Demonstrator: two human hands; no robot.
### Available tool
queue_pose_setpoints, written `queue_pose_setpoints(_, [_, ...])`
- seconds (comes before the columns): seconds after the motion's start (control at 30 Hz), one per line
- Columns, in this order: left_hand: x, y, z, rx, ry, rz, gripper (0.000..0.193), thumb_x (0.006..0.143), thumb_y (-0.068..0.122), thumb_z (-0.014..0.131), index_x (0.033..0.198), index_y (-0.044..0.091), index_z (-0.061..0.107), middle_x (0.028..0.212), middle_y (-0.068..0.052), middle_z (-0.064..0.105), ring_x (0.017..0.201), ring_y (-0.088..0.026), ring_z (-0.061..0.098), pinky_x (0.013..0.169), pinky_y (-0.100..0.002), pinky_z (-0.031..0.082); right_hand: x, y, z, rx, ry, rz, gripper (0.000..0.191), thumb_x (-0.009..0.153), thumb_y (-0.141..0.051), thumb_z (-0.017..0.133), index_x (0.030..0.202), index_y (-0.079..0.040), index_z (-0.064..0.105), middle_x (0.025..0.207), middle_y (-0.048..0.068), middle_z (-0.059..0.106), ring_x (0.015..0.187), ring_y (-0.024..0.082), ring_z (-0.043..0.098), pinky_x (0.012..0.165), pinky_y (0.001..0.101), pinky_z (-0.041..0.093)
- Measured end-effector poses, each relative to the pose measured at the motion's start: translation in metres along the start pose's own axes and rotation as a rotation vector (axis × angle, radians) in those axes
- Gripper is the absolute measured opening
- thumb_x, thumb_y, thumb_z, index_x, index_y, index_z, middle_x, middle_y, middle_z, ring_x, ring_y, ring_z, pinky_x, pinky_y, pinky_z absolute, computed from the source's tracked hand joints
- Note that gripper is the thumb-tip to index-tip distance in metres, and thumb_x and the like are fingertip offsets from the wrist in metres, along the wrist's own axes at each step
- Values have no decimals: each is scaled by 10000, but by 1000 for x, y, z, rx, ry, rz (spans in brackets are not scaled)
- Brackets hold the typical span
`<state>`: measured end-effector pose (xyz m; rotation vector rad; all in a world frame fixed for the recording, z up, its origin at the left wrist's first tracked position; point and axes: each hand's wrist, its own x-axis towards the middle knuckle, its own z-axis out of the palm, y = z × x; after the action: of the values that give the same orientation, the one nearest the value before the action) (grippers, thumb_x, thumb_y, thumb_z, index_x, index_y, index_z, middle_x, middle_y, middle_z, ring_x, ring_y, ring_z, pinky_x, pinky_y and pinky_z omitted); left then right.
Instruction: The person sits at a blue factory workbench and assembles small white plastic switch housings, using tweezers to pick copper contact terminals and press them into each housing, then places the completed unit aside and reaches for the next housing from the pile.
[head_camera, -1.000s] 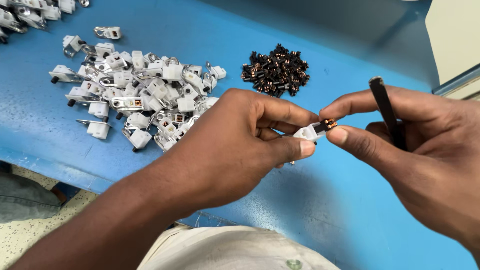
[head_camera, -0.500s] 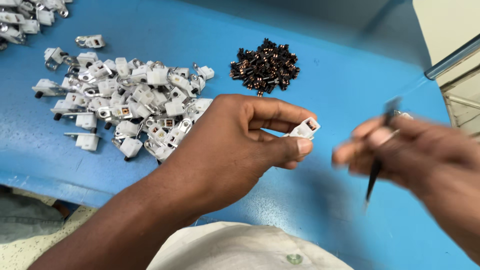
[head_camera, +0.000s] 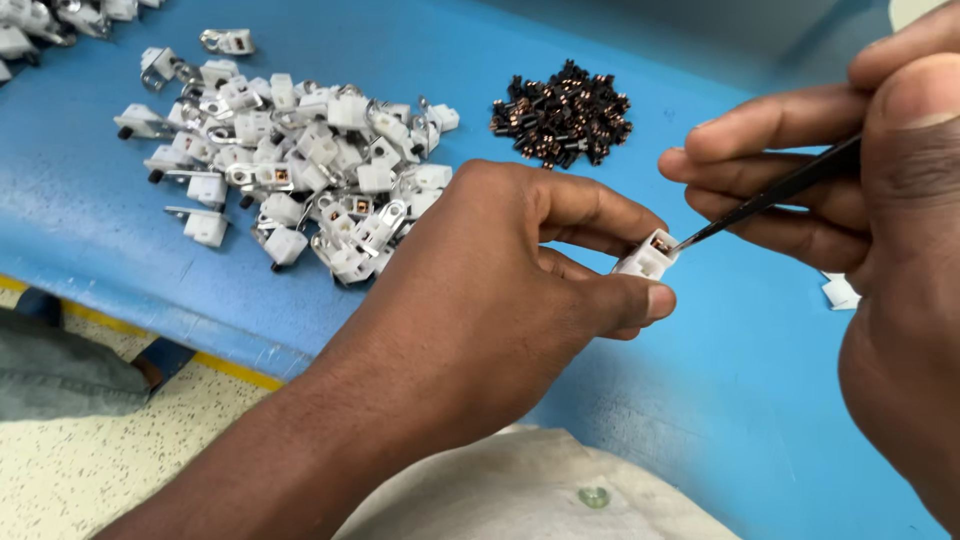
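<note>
The left hand (head_camera: 480, 300) holds a small white plastic block (head_camera: 648, 256) above the blue surface (head_camera: 700, 400). The thumb and forefinger pinch the block from below and above, with the remaining fingers curled beneath. The block has an open square end that faces up and to the right, and a copper-coloured part shows inside that opening.

The right hand (head_camera: 880, 220) holds a thin black tool (head_camera: 770, 200). The thumb presses the tool against the forefinger, and the other fingers lie stacked just below it. The tool slants down to the left, and its tip touches the open end of the white block. Whether the tip enters the opening cannot be told.

A loose pile of white blocks (head_camera: 300, 180) of the same kind, many with metal tabs, lies on the surface to the upper left of the left hand, well apart from the held block. A small heap of dark parts (head_camera: 560, 115) with copper-coloured ends lies beyond the left hand, near the pile but not touching it. More white blocks (head_camera: 40, 25) lie at the far upper left corner. One white piece (head_camera: 840, 292) rests on the surface just below the right hand, partly hidden by it. Light cloth (head_camera: 530, 495) shows at the lower edge, and a speckled floor (head_camera: 90, 460) lies to the lower left.
</note>
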<state>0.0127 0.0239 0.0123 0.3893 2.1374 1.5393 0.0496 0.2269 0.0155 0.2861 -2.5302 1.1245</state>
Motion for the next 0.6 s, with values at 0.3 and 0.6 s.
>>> queue_pose_setpoints(0.3, [4, -28, 5, -43, -1, -24, 312, 750, 231, 839, 1013, 69, 802, 950, 15, 816, 815, -106, 793, 776, -288, 614, -23, -18, 37, 165, 131, 187, 252, 1101, -295, 361, 1185, -59, 383, 1053, 132, 724, 1008, 251, 797, 869, 446, 612])
queue_pose_setpoints(0.6, [49, -52, -110, 545, 657, 5, 256, 894, 252, 777, 1133, 189, 711, 1102, -39, 758, 844, -155, 762, 715, -370, 593, -77, 195, -43, 189, 452, 730, 232, 1052, -239, 565, 1226, -85, 548, 1046, 73, 667, 898, 180, 696, 881, 428, 576])
